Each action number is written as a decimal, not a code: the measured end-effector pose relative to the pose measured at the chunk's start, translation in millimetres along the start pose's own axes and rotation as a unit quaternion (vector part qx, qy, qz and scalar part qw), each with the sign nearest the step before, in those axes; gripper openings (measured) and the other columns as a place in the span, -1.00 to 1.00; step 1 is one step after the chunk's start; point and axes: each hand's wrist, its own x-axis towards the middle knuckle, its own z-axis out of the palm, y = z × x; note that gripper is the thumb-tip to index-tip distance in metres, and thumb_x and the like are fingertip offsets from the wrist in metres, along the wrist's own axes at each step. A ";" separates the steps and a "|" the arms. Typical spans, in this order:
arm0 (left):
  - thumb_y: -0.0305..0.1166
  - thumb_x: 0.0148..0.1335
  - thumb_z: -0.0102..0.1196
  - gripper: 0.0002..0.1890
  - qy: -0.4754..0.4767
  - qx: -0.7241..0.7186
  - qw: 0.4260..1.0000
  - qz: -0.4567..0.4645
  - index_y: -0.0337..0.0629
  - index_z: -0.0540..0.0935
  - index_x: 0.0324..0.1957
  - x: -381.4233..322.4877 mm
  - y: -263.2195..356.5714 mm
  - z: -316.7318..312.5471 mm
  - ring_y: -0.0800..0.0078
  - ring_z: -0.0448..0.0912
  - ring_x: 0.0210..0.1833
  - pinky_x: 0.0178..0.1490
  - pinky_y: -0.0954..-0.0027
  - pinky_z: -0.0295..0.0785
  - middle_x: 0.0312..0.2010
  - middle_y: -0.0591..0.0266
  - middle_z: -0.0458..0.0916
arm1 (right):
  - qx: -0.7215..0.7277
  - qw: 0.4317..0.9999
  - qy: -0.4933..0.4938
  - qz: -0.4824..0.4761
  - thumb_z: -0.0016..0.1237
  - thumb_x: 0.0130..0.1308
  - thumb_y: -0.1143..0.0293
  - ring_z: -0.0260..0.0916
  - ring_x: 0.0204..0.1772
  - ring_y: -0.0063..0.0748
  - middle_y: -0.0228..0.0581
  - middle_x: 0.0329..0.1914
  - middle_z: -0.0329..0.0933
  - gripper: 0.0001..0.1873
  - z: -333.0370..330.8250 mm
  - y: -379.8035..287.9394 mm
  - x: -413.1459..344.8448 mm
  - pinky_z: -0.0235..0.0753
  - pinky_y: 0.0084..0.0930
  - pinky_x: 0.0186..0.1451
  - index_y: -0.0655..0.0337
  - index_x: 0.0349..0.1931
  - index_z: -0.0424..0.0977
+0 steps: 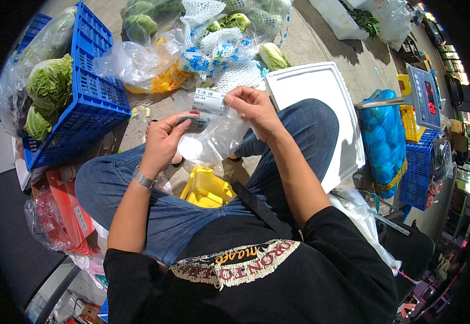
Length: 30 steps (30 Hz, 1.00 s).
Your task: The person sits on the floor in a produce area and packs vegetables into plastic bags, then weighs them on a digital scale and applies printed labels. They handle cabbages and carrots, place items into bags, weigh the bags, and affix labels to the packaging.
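Between thumb and fingers of my right hand (257, 111) is the upper edge of a white printed label (209, 102), which bears writing. Behind and below that label hangs a clear plastic bag (216, 139); whether my fingers also pinch the bag is hard to tell. My left hand (164, 135), with a metal-banded watch on its wrist, holds a small stack of labels (193, 124) just to the lower left of the white label. Both hands are above the gap between my knees. A yellow plastic crate (206, 188) stands below, between my legs.
A blue crate (93, 69) with napa cabbages (50, 83) stands at left. Ahead lie bagged cabbages (141, 24), foam netting (235, 75) and a loose napa cabbage (273, 56). At right are a white foam lid (307, 81), a digital scale display (425, 97) and a blue net sack (382, 141).
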 end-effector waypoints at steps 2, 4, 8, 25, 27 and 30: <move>-0.53 0.33 0.06 -0.77 0.018 0.019 0.999 0.018 -0.31 0.67 -0.02 0.9 -6.7 -0.8 0.46 0.62 0.01 0.07 0.44 0.48 -0.03 0.15 0.69 | 0.008 1.000 -0.002 -0.002 0.21 0.25 0.21 0.22 -0.47 -0.81 -0.55 -0.43 0.51 -0.77 0.0 0.7 0.7 0.18 -0.77 -0.44 0.16 -0.25 0.58; -0.56 0.27 0.07 -0.77 0.026 0.114 0.991 0.059 -0.29 0.67 -0.05 0.4 -9.2 -1.9 0.35 0.63 0.04 0.08 0.42 0.48 0.02 0.11 0.67 | 0.017 1.000 -0.006 -0.005 0.21 0.25 0.22 0.22 -0.47 -0.80 -0.55 -0.43 0.50 -0.77 0.2 1.7 1.3 0.18 -0.77 -0.44 0.16 -0.24 0.57; -0.71 0.14 0.01 -0.68 0.013 0.271 0.958 0.088 -0.33 0.65 -0.06 -3.7 1.3 -1.2 0.24 0.59 0.14 0.14 0.38 0.47 0.09 0.03 0.62 | 0.016 1.000 0.000 -0.013 0.22 0.26 0.23 0.24 -0.48 -0.80 -0.56 -0.46 0.48 -0.77 1.2 0.5 0.8 0.21 -0.78 -0.47 0.18 -0.24 0.57; -0.73 0.09 0.01 -0.63 0.043 0.330 0.930 0.155 -0.25 0.66 -0.06 -2.0 5.1 -0.8 0.18 0.57 0.17 0.17 0.33 0.47 0.13 0.09 0.59 | 0.072 0.992 0.074 0.070 0.26 0.19 0.28 0.21 -0.55 -0.73 -0.54 -0.57 0.40 -0.79 -4.7 6.1 6.3 0.14 -0.73 -0.50 0.19 -0.33 0.56; -0.72 0.11 0.02 -0.65 0.042 0.329 0.931 0.152 -0.25 0.66 -0.06 -2.3 5.4 -0.4 0.18 0.57 0.17 0.17 0.33 0.47 0.13 0.09 0.59 | 0.074 0.992 0.071 0.073 0.26 0.19 0.28 0.22 -0.55 -0.73 -0.53 -0.57 0.40 -0.79 -6.0 6.5 6.3 0.15 -0.73 -0.50 0.19 -0.33 0.56; -0.71 0.12 0.04 -0.66 0.042 0.327 0.933 0.145 -0.25 0.66 -0.06 -2.4 6.2 0.5 0.18 0.58 0.16 0.16 0.33 0.47 0.13 0.10 0.59 | 0.075 0.992 0.068 0.074 0.26 0.18 0.29 0.22 -0.55 -0.72 -0.53 -0.57 0.40 -0.79 -7.6 9.0 7.4 0.14 -0.73 -0.51 0.19 -0.34 0.55</move>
